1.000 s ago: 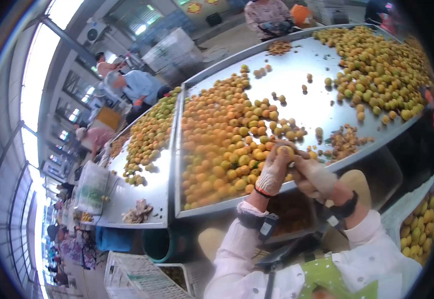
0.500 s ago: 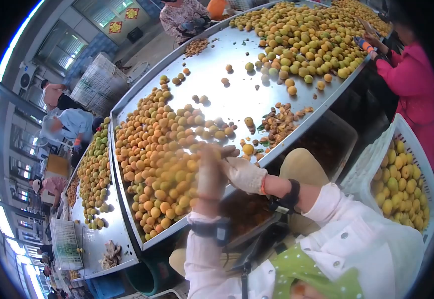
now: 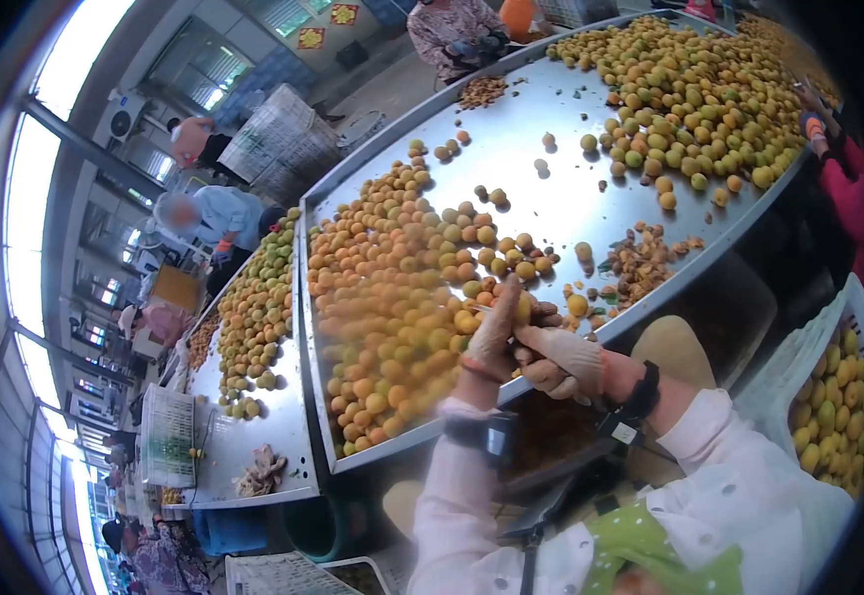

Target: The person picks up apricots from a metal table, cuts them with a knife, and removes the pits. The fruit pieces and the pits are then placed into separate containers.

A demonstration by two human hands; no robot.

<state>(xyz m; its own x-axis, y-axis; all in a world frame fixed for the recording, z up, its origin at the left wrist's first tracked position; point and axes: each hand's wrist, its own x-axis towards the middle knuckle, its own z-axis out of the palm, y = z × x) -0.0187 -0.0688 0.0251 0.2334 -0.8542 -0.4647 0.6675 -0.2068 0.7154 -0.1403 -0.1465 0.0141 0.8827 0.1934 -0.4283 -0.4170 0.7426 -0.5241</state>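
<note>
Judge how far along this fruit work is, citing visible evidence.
Some looks done: small brown pieces lie heaped near the table's edge. In hand: the left hand and right hand meet, apparently around one fruit. Left: plenty, it seems, since many whole fruits remain spread beside the hands.

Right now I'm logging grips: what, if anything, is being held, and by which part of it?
A yellow-orange fruit appears held by its sides, between the left hand and right hand; the fingers hide the exact contact.
</note>
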